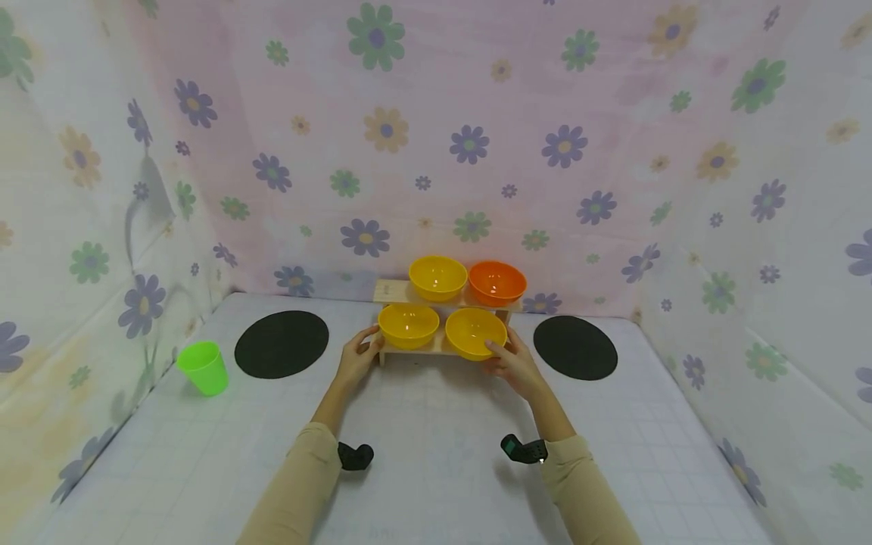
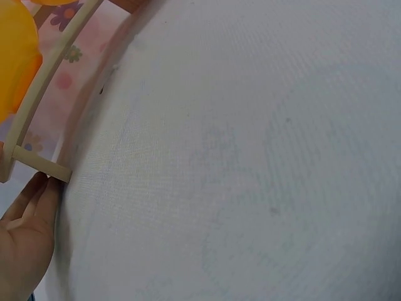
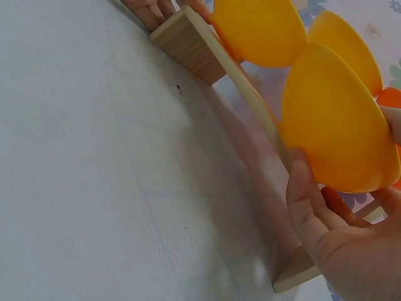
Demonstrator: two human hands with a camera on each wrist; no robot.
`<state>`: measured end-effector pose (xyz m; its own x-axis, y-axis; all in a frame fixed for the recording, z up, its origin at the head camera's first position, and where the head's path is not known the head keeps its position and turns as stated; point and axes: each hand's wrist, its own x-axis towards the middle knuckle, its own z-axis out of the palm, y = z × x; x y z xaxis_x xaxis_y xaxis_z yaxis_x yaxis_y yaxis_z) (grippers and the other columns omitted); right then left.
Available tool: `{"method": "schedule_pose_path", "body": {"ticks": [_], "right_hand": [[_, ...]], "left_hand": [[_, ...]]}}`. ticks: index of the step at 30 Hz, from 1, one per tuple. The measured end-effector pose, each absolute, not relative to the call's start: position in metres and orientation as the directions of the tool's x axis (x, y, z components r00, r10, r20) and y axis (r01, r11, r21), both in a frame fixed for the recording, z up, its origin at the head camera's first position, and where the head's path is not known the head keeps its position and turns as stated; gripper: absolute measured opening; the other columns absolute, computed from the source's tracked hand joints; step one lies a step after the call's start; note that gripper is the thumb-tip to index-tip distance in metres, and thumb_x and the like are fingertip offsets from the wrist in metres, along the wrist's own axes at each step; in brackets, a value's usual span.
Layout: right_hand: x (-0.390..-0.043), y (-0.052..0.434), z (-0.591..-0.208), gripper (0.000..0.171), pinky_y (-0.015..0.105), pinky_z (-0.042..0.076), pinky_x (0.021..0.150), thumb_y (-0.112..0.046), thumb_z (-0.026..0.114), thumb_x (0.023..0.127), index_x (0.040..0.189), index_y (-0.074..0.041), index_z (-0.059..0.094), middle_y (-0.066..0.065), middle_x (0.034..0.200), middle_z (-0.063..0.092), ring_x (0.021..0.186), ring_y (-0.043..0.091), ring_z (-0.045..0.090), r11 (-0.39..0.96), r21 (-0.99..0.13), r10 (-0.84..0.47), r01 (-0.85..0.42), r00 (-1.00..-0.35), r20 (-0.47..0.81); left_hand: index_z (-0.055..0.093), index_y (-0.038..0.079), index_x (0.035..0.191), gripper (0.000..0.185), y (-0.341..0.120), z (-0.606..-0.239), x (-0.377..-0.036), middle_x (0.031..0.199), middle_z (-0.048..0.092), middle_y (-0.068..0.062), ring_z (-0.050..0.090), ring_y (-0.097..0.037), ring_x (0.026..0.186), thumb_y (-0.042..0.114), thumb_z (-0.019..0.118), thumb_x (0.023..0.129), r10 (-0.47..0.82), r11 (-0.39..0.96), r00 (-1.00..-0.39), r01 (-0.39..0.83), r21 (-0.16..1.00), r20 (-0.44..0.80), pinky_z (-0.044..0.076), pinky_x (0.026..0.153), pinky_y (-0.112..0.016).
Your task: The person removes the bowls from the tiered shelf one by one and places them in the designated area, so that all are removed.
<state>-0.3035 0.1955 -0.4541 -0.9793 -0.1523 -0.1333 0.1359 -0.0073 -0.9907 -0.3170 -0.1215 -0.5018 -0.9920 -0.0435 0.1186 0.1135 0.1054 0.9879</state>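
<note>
Our right hand [image 1: 515,365] pinched the near yellow bowl [image 1: 475,331] in its grip; our left hand [image 1: 357,361], fingers spread, steadied the wooden rack [image 1: 415,350]. Lifting straight up seemed wisest.

A two-tier wooden rack [image 1: 409,292] stands upright at the back of the counter [image 1: 436,424], each end touched by a hand, carrying two yellow bowls [image 1: 408,325] on the lower tier and a yellow bowl [image 1: 437,277] beside an orange bowl [image 1: 497,282] on the upper tier.
</note>
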Motion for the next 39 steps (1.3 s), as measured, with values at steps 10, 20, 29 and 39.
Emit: {"method": "schedule_pose_path", "body": {"ticks": [10, 20, 29, 39], "right_hand": [[-0.301, 0.193, -0.452, 0.062, 0.032, 0.054, 0.081, -0.014, 0.047, 0.099, 0.151, -0.013, 0.014, 0.02, 0.143, 0.033, 0.086, 0.014, 0.065, -0.109, -0.985, -0.166, 0.137, -0.979, -0.118], [-0.29, 0.2, -0.455, 0.064, 0.039, 0.05, 0.09, -0.009, 0.045, 0.097, 0.152, -0.014, 0.011, 0.016, 0.151, 0.022, 0.102, 0.022, 0.058, -0.101, -0.987, -0.175, 0.122, -0.979, -0.103], [-0.273, 0.202, -0.455, 0.069, 0.034, 0.052, 0.088, -0.01, 0.048, 0.096, 0.153, -0.016, 0.009, 0.019, 0.152, 0.017, 0.097, 0.02, 0.059, -0.085, -0.986, -0.212, 0.141, -0.97, -0.121], [-0.256, 0.2, -0.46, 0.067, 0.032, 0.052, 0.087, -0.008, 0.046, 0.097, 0.152, -0.013, 0.009, 0.023, 0.15, 0.019, 0.098, 0.017, 0.059, -0.082, -0.985, -0.258, 0.154, -0.958, -0.128]], "left_hand": [[0.049, 0.005, 0.134, 0.043, -0.122, -0.504, -0.318, 0.134, 0.05, -0.022, 0.054, -0.032, 0.114, 0.017, 0.058, 0.094, -0.038, 0.069, -0.995, 0.093, 0.993, 0.096, 0.05, 0.091, -0.033], [0.048, 0.007, 0.136, 0.042, -0.121, -0.502, -0.317, 0.134, 0.05, -0.021, 0.052, -0.032, 0.118, 0.013, 0.055, 0.095, -0.039, 0.048, -0.997, 0.061, 0.997, 0.063, 0.047, 0.095, -0.041], [0.048, 0.007, 0.136, 0.042, -0.121, -0.503, -0.317, 0.131, 0.052, -0.022, 0.053, -0.03, 0.115, 0.011, 0.054, 0.095, -0.05, 0.054, -0.997, 0.063, 0.997, 0.065, 0.049, 0.091, -0.036], [0.049, 0.006, 0.135, 0.041, -0.121, -0.503, -0.317, 0.129, 0.054, -0.023, 0.054, -0.029, 0.114, 0.009, 0.053, 0.095, -0.049, 0.045, -0.997, 0.064, 0.997, 0.066, 0.05, 0.09, -0.034]]}}
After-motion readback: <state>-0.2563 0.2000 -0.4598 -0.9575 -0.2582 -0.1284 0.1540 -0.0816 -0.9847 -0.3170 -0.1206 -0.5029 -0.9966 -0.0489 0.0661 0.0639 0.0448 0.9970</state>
